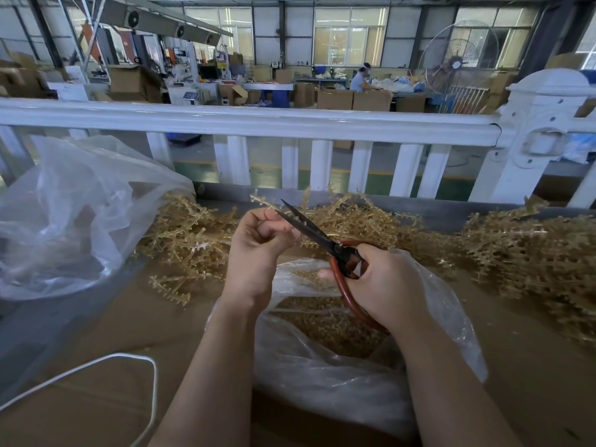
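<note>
Across the far edge of the bench runs a white fence (290, 124), the largest thing in view, with a factory floor behind it. Below it lies the brown bench top (96, 398), which carries 2 heaps of tan plastic strips: the near heap (200, 240) sits just behind the hands, and the right heap (532, 259) lies well apart at the right edge. 2 clear plastic bags rest on the bench. The left bag (64, 221) slumps at the left side. The open bag (322, 382) lies between the forearms, with small tan cut bits showing inside it. A white cord (96, 362) loops at the lower left.

The left hand (258, 250) is raised above the open bag, its fingers curled into a fist and pinching 1 strip (262, 199), whose toothed end sticks up past the knuckles toward the fence. The right hand (383, 285) grips the scissors (322, 237) by the red handles, fingers curled round the loops. The dark blades stand nearly together and slant up to the left, passing just beside the left hand's fingertips and the strip.
</note>
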Demonstrator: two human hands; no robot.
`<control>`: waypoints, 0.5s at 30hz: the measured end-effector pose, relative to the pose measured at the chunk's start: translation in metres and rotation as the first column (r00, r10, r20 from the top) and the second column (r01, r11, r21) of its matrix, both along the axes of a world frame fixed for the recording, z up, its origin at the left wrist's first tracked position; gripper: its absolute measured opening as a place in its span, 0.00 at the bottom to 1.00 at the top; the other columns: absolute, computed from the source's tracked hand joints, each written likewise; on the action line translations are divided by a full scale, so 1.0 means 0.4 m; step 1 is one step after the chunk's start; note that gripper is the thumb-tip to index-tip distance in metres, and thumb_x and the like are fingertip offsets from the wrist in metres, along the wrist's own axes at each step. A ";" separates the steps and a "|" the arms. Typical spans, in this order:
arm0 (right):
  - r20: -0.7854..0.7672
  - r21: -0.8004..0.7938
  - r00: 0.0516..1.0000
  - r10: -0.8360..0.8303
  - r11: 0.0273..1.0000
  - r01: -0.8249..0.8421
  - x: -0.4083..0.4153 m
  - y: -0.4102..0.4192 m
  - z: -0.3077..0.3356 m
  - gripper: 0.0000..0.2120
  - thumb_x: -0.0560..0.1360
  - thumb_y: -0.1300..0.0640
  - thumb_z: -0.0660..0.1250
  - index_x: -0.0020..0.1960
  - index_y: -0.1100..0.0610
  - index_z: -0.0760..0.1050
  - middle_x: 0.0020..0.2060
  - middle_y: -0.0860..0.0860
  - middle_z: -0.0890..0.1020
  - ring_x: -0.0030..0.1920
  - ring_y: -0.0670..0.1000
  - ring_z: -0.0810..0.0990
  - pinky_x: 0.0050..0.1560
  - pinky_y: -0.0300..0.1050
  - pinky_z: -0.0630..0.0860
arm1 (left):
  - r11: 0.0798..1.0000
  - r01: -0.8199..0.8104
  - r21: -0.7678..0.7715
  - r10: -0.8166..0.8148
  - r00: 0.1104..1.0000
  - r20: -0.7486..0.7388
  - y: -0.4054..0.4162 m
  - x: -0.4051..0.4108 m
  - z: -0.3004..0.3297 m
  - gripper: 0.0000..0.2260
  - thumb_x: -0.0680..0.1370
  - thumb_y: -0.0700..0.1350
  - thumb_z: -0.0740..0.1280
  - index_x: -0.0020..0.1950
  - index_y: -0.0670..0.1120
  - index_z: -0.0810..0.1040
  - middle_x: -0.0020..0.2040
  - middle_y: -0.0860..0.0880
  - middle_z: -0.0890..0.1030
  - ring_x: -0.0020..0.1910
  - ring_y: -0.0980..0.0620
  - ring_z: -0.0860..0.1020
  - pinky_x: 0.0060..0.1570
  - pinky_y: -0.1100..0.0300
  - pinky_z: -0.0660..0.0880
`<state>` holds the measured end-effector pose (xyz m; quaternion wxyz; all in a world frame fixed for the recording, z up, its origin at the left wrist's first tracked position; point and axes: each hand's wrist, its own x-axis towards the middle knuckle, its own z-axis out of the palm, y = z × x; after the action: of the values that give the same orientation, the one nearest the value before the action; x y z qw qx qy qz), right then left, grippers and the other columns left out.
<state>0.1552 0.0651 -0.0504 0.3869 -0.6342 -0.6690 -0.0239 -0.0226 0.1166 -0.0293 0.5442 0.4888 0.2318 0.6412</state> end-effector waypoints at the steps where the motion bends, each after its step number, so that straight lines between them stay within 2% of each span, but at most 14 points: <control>1: 0.006 -0.002 1.000 -0.004 1.000 0.004 0.001 0.000 0.000 0.29 0.63 0.19 0.56 0.42 0.42 0.75 0.23 0.36 0.68 0.27 0.35 0.69 0.30 0.29 0.60 | 1.000 -0.002 0.009 0.002 1.000 -0.018 -0.001 0.001 0.001 0.14 0.73 0.24 0.66 0.46 0.43 0.72 0.32 0.51 0.80 0.37 0.53 0.80 0.45 0.60 0.78; 4: 0.026 -0.013 1.000 -0.012 1.000 0.013 0.002 0.003 -0.001 0.32 0.62 0.17 0.53 0.44 0.43 0.74 0.25 0.35 0.67 0.29 0.35 0.68 0.31 0.34 0.63 | 0.999 -0.012 0.038 0.015 0.997 -0.073 -0.003 0.005 0.002 0.14 0.72 0.23 0.66 0.46 0.41 0.72 0.33 0.49 0.81 0.38 0.51 0.81 0.46 0.60 0.78; 7: 0.046 0.003 0.999 -0.029 1.000 0.028 0.001 0.003 0.001 0.35 0.63 0.17 0.53 0.46 0.45 0.78 0.26 0.34 0.67 0.29 0.35 0.69 0.31 0.31 0.62 | 0.999 -0.010 0.047 0.013 0.997 -0.078 -0.004 0.004 0.001 0.14 0.72 0.23 0.67 0.48 0.40 0.71 0.33 0.47 0.80 0.39 0.50 0.81 0.47 0.59 0.78; 11: 0.062 0.042 0.997 -0.048 0.998 0.045 0.001 0.000 0.004 0.33 0.64 0.18 0.54 0.42 0.46 0.78 0.25 0.34 0.67 0.28 0.33 0.68 0.29 0.29 0.59 | 0.999 0.004 0.053 0.000 0.998 -0.066 -0.004 0.002 0.001 0.14 0.72 0.24 0.68 0.52 0.38 0.72 0.35 0.47 0.82 0.40 0.50 0.81 0.48 0.58 0.79; 15: 0.050 0.057 0.998 -0.035 0.998 0.032 -0.002 -0.002 0.002 0.30 0.65 0.19 0.56 0.41 0.44 0.77 0.25 0.32 0.67 0.27 0.32 0.68 0.25 0.26 0.61 | 0.999 0.026 0.040 -0.024 0.998 -0.050 -0.005 -0.001 -0.001 0.13 0.72 0.24 0.68 0.50 0.39 0.72 0.36 0.46 0.82 0.41 0.47 0.80 0.48 0.59 0.79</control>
<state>0.1546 0.0644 -0.0494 0.3868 -0.6335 -0.6669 -0.0655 -0.0229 0.1148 -0.0297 0.5363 0.5183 0.2259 0.6266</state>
